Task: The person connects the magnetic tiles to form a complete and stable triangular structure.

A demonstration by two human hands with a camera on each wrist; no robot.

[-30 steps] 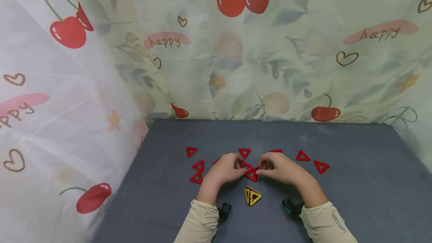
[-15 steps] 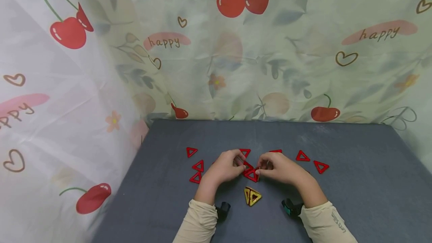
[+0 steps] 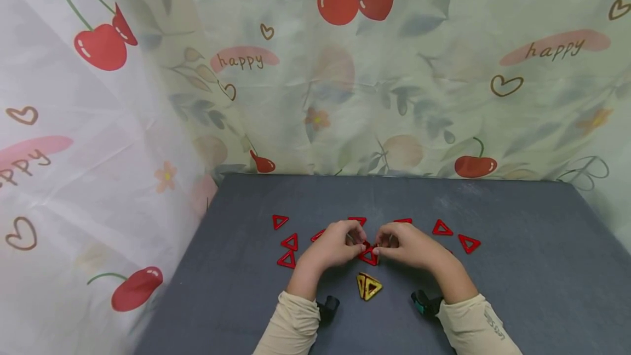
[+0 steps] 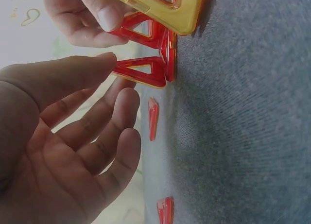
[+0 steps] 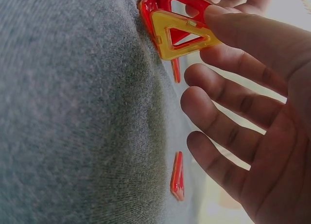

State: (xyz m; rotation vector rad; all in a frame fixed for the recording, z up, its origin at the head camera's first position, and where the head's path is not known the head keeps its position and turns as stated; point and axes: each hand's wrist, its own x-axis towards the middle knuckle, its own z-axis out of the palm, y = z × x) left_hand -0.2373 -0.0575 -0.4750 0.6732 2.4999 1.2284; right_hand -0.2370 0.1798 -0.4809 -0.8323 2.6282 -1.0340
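Note:
In the head view, both hands meet over a small cluster of red triangular magnetic tiles [image 3: 368,257] on the dark table. My left hand [image 3: 337,245] pinches the tip of one raised red tile [image 4: 146,78] between thumb and fingers. Its other fingers stay loosely bent. My right hand [image 3: 406,245] pinches the tip of another raised red tile [image 4: 141,34]. Both raised tiles meet a red piece at the table surface. Nearer the person stands a yellow tile piece [image 3: 368,287], untouched; it partly covers the red tiles in the right wrist view.
Loose red triangles lie around: some to the left [image 3: 286,259], one behind the hands [image 3: 357,219], others to the right [image 3: 469,244]. A printed curtain [image 3: 345,97] hangs behind the table [image 3: 532,267]. Black wrist cameras [image 3: 328,309] are worn on both wrists.
My left hand shifts slightly away and back toward the right hand; the red tile at its fingertips now stands raised. My right hand stays almost still.

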